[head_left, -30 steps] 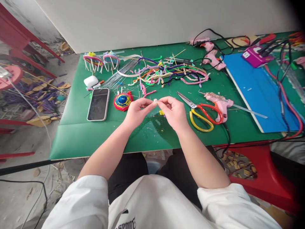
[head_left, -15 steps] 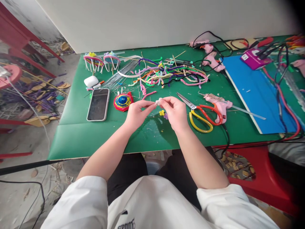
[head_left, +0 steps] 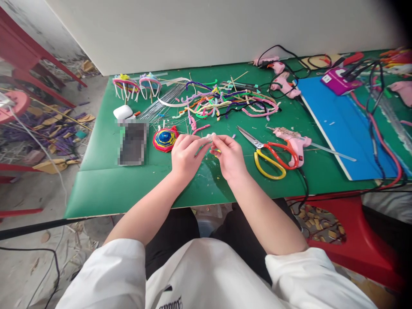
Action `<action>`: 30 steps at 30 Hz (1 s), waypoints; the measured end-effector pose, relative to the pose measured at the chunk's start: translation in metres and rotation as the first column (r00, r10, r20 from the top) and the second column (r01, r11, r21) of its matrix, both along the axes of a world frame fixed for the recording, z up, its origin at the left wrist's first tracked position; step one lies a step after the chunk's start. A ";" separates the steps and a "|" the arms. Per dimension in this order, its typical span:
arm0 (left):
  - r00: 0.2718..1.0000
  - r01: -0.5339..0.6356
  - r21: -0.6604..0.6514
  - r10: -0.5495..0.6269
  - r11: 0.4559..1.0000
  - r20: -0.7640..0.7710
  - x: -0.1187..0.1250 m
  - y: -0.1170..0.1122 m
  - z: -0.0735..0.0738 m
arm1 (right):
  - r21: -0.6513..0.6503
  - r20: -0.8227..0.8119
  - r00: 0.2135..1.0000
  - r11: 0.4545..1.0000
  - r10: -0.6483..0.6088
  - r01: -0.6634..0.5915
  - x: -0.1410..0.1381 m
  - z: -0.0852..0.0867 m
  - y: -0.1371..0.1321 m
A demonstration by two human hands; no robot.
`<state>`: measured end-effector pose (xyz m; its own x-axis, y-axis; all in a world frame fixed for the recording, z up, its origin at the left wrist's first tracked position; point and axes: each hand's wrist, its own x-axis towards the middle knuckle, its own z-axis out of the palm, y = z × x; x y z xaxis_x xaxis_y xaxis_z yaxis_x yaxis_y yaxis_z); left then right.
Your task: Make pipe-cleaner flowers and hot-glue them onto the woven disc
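One small white piece (head_left: 210, 137), too tiny to identify, between the fingertips of the left hand (head_left: 187, 156) and the right hand (head_left: 230, 155). Hangs above the green tabletop (head_left: 106, 186), pinched from both sides, with thumbs pressed close to forefingers and hardly any opening in either grip. Just beside the left hand, a domed disc (head_left: 165, 139) ringed in red, yellow and blue; farther left, a dark pixelated rectangle (head_left: 132, 143). To the right of the right hand, scissors (head_left: 258, 145) with one yellow and one red handle, the red loop overlapping a pink glue gun (head_left: 301, 143). Beyond both hands, a tangle of coloured fuzzy strips (head_left: 214, 101).
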<state>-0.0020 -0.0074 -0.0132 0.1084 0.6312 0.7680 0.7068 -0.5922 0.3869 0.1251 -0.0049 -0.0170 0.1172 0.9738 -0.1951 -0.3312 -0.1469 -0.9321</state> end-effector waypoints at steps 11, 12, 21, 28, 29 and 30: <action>0.972 0.067 -0.309 0.008 0.949 0.234 0.001 -0.001 0.002 | 0.152 0.147 0.987 0.985 0.061 -0.083 0.002 -0.005 -0.001; 0.976 0.059 -0.296 0.007 0.953 0.216 0.001 -0.001 0.002 | 0.176 0.176 0.983 0.981 0.045 -0.077 0.002 -0.006 -0.001; 0.966 0.110 -0.240 -0.048 0.965 0.253 0.009 -0.005 0.006 | 0.131 0.191 0.981 0.991 -0.030 0.005 -0.002 -0.008 -0.003; 0.903 0.215 -0.409 -0.021 0.887 0.430 0.009 -0.005 0.003 | 0.464 0.565 0.773 0.886 -0.287 -0.010 0.004 0.000 -0.006; 0.874 0.270 -0.440 -0.027 0.856 0.485 0.009 -0.005 0.002 | 0.537 0.616 0.695 0.843 -0.371 -0.026 0.005 0.001 -0.007; 0.837 0.333 -0.459 -0.033 0.824 0.547 0.009 -0.004 0.001 | 0.596 0.648 0.623 0.801 -0.437 -0.058 0.006 0.002 -0.008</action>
